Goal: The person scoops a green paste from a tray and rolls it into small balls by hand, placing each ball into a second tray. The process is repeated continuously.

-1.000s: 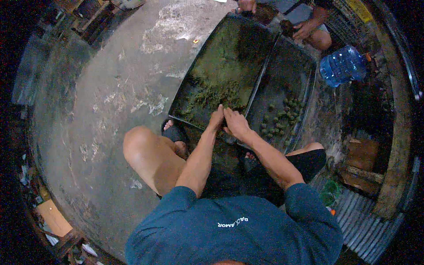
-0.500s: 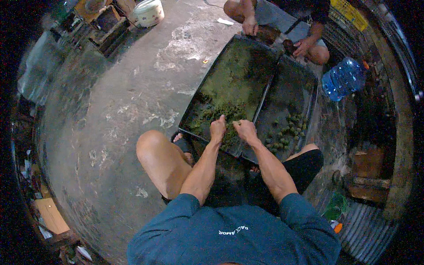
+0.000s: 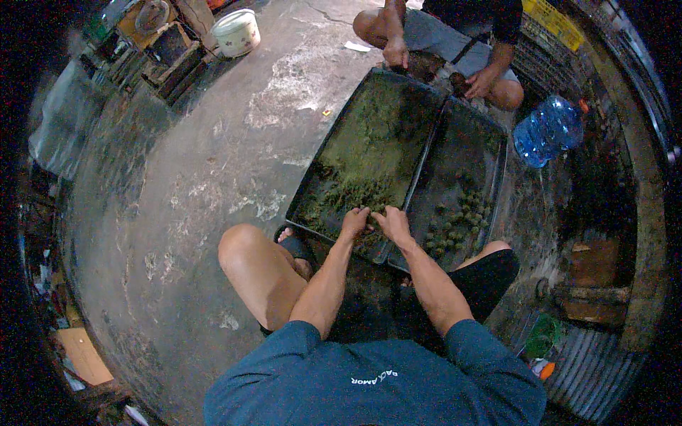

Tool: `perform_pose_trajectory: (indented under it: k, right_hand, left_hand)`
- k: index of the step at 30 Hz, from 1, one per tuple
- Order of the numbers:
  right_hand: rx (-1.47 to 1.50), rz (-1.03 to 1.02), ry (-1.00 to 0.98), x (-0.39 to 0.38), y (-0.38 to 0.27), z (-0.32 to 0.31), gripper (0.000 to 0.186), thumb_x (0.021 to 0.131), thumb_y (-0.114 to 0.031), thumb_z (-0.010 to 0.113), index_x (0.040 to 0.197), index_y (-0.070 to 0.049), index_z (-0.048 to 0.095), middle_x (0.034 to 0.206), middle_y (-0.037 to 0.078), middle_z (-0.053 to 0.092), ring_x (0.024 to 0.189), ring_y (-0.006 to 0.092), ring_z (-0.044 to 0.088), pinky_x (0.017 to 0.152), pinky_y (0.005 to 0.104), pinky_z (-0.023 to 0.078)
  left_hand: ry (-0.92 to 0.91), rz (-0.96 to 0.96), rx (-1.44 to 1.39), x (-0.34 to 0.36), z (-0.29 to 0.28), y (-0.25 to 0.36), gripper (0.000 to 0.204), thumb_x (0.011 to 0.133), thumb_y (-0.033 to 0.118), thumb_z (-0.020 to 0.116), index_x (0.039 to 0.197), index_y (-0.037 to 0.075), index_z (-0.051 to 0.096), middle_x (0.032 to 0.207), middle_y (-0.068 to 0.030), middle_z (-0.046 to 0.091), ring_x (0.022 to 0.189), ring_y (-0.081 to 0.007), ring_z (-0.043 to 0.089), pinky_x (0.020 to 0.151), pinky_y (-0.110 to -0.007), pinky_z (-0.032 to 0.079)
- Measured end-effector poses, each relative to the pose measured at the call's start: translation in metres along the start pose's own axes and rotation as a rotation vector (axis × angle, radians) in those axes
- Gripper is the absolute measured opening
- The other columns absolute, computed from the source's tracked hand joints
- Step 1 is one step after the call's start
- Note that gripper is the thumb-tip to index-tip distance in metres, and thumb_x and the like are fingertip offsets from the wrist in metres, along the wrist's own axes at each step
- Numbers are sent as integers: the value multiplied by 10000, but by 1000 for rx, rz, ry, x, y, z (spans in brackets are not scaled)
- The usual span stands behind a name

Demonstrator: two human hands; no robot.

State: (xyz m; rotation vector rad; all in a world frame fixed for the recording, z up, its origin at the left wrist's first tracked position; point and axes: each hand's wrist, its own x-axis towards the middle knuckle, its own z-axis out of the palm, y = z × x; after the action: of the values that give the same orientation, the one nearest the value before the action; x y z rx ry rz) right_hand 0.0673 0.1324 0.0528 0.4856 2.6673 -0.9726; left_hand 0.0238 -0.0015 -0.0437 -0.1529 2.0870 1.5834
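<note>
My left hand and my right hand are close together over the near end of a dark shallow tray. The fingertips of both are pinched and almost meet. Whatever is between them is too small to make out. Green, mossy-looking material covers much of this tray, with loose crumbly clumps just beyond my fingers. Alongside on the right is a second dark tray. Several small round greenish clumps are gathered at its near end, to the right of my right hand.
Across the trays sits another person, one hand by the tray's far edge, the other at a brown object. A blue plastic bottle lies right of the trays. A white bucket stands far left on the worn concrete floor.
Both my hands have drawn slightly toward me, and my left fingertips have come closer to the right ones. The whole view has shifted a little.
</note>
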Motion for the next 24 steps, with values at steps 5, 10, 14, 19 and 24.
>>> perform_pose_trajectory:
  k: [5,10,14,19,24]
  right_hand:
    - [35,-14,61,1,-7,4,370,801,-339,596,892,19,577,902,251,606,869,417,576,750,457,462]
    - [-3,-104,41,10,7,15,425,835,-375,551,931,38,574,915,261,597,898,403,573,771,453,446]
    - [34,-52,45,3,9,7,433,833,-392,553,888,37,568,859,257,604,853,417,577,743,472,445]
    - [18,77,136,-7,-9,-11,409,838,-395,539,835,11,591,832,243,613,841,422,578,726,470,448]
    - [196,-154,37,6,-1,2,378,837,-365,528,904,-6,627,878,213,628,888,394,584,760,433,453]
  left_hand:
    - [171,59,202,1,1,-2,421,831,377,570,938,-27,617,851,-139,638,680,-255,608,648,-366,468]
    - [33,33,52,-5,-5,2,389,857,329,543,962,-41,604,890,-143,648,635,-260,597,662,-396,478]
    - [82,92,79,-7,4,10,354,854,317,558,833,-30,628,739,-90,647,577,-218,577,598,-363,454]
    - [128,117,107,-12,5,14,325,861,298,552,735,14,649,673,-81,637,566,-199,576,543,-339,441]
    - [-5,119,99,12,1,-19,288,860,305,567,847,33,659,722,-94,641,565,-152,564,481,-322,426]
